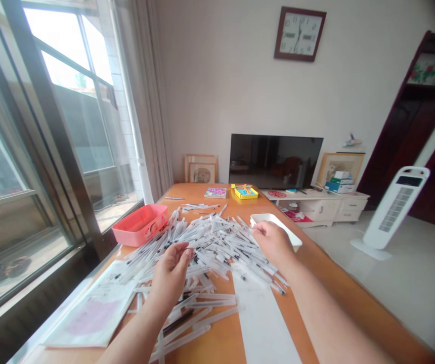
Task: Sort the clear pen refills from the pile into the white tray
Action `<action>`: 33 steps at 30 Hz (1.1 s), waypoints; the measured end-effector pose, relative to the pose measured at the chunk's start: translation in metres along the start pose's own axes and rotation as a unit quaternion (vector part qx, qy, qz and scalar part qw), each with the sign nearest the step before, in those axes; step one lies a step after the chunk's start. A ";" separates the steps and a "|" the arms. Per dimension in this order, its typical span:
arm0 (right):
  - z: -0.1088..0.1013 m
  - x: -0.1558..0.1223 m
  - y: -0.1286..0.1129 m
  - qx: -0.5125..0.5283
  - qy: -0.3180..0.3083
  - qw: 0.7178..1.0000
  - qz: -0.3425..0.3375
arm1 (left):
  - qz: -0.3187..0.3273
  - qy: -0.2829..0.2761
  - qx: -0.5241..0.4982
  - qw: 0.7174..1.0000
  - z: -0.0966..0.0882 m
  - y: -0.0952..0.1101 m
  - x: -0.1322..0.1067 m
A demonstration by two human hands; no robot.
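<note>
A big heap of translucent white pen barrels [217, 237], some with dark ends, spreads over the wooden table. Over the heap's near left side, my left hand [172, 268] is closed, thumb and fingertips together; anything between them is too small to make out. My right hand [274, 245] is also closed in a pinch at the heap's right side, in front of a white tray [293, 236]. What its fingertips hold cannot be made out. A coral-red plastic basket [137, 232] stands at the heap's left. Beneath the right part lies a white paper strip [259, 318].
At the left edge lies a booklet [92, 308]. A yellow box [246, 192] and a colourful booklet [215, 192] sit at the table's far end. Beyond are a television [276, 161] and a low cabinet [323, 210]. A tower fan [395, 212] stands right.
</note>
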State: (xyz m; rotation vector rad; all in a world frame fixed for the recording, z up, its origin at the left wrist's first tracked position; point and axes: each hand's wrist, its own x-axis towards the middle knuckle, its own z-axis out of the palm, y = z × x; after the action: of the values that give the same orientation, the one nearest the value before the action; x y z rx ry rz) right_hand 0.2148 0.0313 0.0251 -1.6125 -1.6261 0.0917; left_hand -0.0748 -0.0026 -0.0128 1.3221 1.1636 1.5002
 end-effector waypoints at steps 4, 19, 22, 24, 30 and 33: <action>0.017 -0.014 -0.031 0.049 -0.146 0.988 -0.015 | 0.004 0.007 0.013 1.000 -0.003 0.000 0.001; 0.027 -0.048 -0.028 -0.171 -0.275 0.945 0.037 | 0.029 0.000 0.126 0.992 -0.008 -0.002 0.000; 0.029 -0.051 -0.029 -0.186 -0.278 0.942 0.024 | 0.032 -0.014 0.162 0.986 -0.008 -0.001 -0.001; 0.030 -0.051 -0.027 -0.192 -0.278 0.941 0.024 | 0.035 -0.023 0.173 0.984 -0.008 0.000 -0.002; 0.029 -0.045 -0.013 -0.153 -0.287 0.945 0.042 | 0.035 -0.037 0.184 0.982 -0.006 0.002 -0.004; 0.029 -0.045 -0.012 -0.139 -0.288 0.946 0.044 | 0.026 -0.041 0.184 0.982 -0.004 0.002 -0.005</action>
State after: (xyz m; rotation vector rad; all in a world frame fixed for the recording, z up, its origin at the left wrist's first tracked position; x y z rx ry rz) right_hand 0.1808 0.0048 -0.0085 -2.0001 -2.0763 0.4316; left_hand -0.0781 -0.0088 -0.0123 1.6550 1.4071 1.2924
